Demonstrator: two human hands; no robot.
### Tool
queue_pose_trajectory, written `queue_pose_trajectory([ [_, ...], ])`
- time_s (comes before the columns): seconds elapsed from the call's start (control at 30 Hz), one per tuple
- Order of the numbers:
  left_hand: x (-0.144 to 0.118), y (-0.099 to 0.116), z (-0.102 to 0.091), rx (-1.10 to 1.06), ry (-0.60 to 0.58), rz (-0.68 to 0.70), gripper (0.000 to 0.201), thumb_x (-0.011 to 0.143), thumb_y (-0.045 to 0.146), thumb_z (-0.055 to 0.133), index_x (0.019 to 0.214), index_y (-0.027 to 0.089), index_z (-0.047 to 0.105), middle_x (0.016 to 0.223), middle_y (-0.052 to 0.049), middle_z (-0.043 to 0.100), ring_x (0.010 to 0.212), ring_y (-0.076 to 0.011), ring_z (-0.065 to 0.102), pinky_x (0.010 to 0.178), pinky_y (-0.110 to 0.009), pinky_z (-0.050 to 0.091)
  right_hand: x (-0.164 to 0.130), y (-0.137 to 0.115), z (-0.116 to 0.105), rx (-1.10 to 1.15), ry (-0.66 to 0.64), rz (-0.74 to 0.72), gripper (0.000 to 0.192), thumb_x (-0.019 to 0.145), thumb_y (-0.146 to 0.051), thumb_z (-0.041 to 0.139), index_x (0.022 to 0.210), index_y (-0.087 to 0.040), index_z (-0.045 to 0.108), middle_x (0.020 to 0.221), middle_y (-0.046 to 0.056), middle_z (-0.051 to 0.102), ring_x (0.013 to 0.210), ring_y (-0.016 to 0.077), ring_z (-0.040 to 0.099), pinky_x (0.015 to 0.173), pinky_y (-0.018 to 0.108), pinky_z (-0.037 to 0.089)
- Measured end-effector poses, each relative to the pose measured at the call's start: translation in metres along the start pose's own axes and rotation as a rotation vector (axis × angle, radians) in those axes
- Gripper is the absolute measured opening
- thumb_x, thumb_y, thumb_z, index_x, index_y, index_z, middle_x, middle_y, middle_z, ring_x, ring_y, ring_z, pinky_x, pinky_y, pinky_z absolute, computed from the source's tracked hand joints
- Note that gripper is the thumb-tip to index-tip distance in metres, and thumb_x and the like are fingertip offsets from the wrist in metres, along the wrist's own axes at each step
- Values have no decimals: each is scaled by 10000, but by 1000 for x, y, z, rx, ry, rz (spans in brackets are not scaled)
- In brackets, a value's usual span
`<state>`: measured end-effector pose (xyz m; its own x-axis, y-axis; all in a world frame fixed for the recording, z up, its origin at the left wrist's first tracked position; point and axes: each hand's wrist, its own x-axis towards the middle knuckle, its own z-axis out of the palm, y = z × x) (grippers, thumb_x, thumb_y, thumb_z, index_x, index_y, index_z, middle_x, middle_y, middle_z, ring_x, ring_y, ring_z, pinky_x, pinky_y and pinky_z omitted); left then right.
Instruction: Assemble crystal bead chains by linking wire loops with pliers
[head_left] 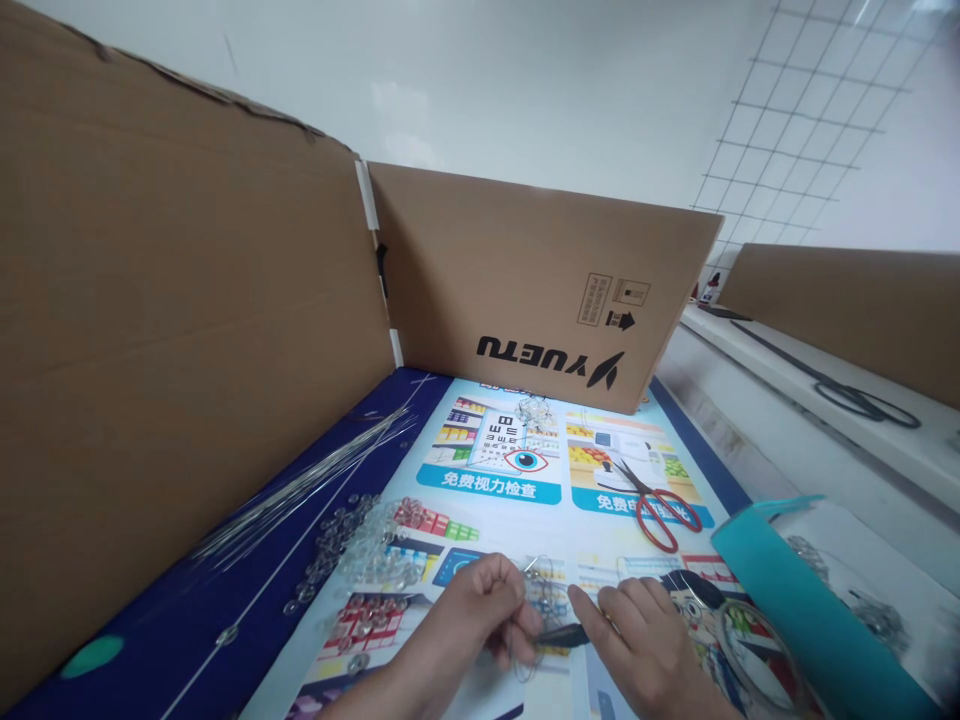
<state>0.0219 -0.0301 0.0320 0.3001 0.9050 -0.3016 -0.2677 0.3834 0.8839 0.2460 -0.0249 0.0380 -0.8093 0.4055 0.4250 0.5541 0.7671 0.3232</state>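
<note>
**Both hands pinch a thin wire piece low over the printed mat**

Nearest the camera, the left hand (480,610) has its fingers curled and pinched around a thin wire loop (525,640) that hangs just above the bench. The right hand (637,640) meets it from the other side, thumb and forefinger closed on a small dark tool (562,633) whose tip touches the wire; its exact kind is too blurred to tell.

Under the hands lies a printed mat (487,490) with blue banners and an eye-chart picture, covering most of the bench (187,640). Just left of the left hand sits a heap of small clear beads (367,550), with loose ones scattered toward the dark blue edge. At the right, a teal sheet (795,600) tilts up beside the right hand, and a clear round ring (757,650) lies below it.

Farther out, red-handled scissors (660,505) lie on the mat, blades pointing away. A bundle of thin silvery wires (300,490) runs along the left edge. Near the back rests a small cluster of clear pieces (534,412).

Cardboard panels (540,290) stand at the left and rear, the rear one printed upside down. Beyond, on the right, black scissors (855,398) lie on a white ledge.
</note>
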Motion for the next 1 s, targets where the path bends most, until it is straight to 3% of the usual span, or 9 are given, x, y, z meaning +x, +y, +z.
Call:
queue_pose_trajectory([
  [0.1, -2, 4, 1, 123, 5, 48, 140, 819, 279, 479, 721, 182, 453, 639, -28, 675, 470, -112, 594, 443, -194, 344, -2, -2, 6, 11, -59, 5, 357, 860, -118, 443, 1211, -122, 514, 753, 62, 574, 651, 184, 458, 613, 350, 299],
  [0.23, -10, 11, 1, 502, 29, 273, 101, 832, 206, 439, 739, 203, 479, 666, -7, 661, 603, -145, 600, 567, -236, 405, -1, -7, 11, 82, -96, 65, 343, 818, -121, 499, 1156, -162, 539, 724, 37, 574, 648, 188, 476, 613, 333, 314],
  [0.4, -24, 19, -1, 1114, -68, 484, 162, 890, 244, 383, 839, 224, 536, 710, -23, 654, 631, -179, 579, 565, -267, 341, 7, -9, -4, 371, -323, 243, 259, 751, -170, 559, 998, -241, 592, 770, 9, 612, 702, 175, 544, 586, 259, 349],
  [0.5, -30, 22, 1, 1294, -122, 504, 226, 915, 286, 344, 876, 226, 558, 769, -55, 666, 677, -213, 580, 579, -287, 329, 11, -7, -15, 449, -409, 268, 210, 776, -217, 542, 970, -257, 610, 757, -1, 631, 680, 158, 563, 562, 232, 347],
  [0.67, -33, 25, 4, 1293, -147, 473, 246, 920, 294, 338, 882, 230, 572, 782, -56, 672, 702, -220, 580, 597, -280, 348, 10, -5, -18, 526, -443, 305, 149, 776, -223, 556, 889, -270, 642, 727, -17, 643, 667, 151, 583, 565, 218, 350],
  [0.83, -27, 29, 2, 1128, -154, 450, 248, 917, 276, 362, 905, 243, 607, 801, -24, 679, 703, -185, 606, 609, -248, 370, 10, -4, -15, 575, -485, 405, 193, 752, -200, 596, 917, -296, 628, 771, -24, 644, 725, 163, 597, 629, 225, 377],
  [1.0, -20, 35, -3, 1063, -164, 454, 260, 884, 233, 423, 793, 248, 666, 758, -14, 683, 725, -186, 609, 638, -244, 387, 9, -4, -10, 537, -504, 450, 195, 744, -184, 600, 892, -308, 621, 771, -22, 626, 733, 174, 584, 629, 237, 386],
])
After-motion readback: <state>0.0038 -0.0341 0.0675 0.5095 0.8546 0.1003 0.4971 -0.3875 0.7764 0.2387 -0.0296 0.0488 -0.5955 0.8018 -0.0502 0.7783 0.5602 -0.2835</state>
